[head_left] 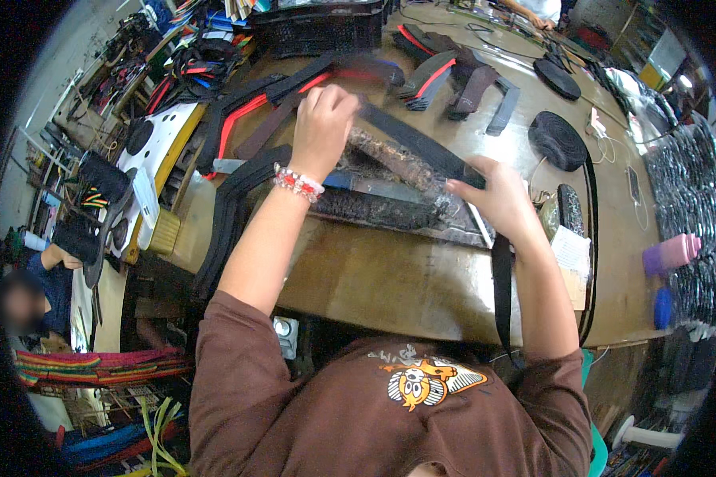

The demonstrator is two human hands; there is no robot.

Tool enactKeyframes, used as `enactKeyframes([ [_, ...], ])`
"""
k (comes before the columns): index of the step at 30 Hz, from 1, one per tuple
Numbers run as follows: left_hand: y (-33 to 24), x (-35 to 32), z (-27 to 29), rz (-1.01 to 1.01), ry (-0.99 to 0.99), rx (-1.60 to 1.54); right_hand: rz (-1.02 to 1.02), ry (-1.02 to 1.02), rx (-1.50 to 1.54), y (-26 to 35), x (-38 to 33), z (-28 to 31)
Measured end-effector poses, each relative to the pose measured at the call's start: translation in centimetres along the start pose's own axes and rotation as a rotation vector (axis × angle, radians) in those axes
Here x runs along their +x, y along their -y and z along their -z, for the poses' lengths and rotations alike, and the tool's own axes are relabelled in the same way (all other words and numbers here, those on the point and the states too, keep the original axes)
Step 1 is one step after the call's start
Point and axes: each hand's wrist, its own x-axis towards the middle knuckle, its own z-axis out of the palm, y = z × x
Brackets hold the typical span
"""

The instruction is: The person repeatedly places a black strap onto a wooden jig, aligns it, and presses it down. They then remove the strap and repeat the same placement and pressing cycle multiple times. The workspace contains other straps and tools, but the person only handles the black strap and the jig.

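Observation:
A black webbing strap [414, 141] runs taut between my hands, above a worn, lint-covered bar [394, 159] on the table. My left hand [324, 131], with a beaded bracelet at the wrist, is closed at the strap's far left end; its fingertips are partly hidden. My right hand [497, 197] pinches the strap at its other side, thumb on top. From there a black length [503, 290] hangs over the table's front edge. Below the bar lies a dark, frayed flat board [382, 208] with a blue patch.
Bundles of black straps [231, 211] lie left, some red-edged. More folded strips [429, 78] lie at the back by a black crate [318, 32]. Rolls of black webbing [558, 141] stand right, near a paper slip [571, 250]. Another person [44, 286] sits far left.

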Motion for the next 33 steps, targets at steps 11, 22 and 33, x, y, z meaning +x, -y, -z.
enactKeyframes([
  [11,-2.0,-6.5,-5.7,-0.164,0.508,0.179,-0.257,0.038,-0.125,-2.7,-3.4,1.3],
  [22,-4.1,-3.2,-4.9,0.110,0.638,0.015,-0.440,0.076,0.135,-6.3,-6.1,-3.0],
  [33,-3.4,-4.1,-4.9,0.083,0.434,0.018,-0.470,-0.023,0.200,-6.9,-7.6,-1.9],
])
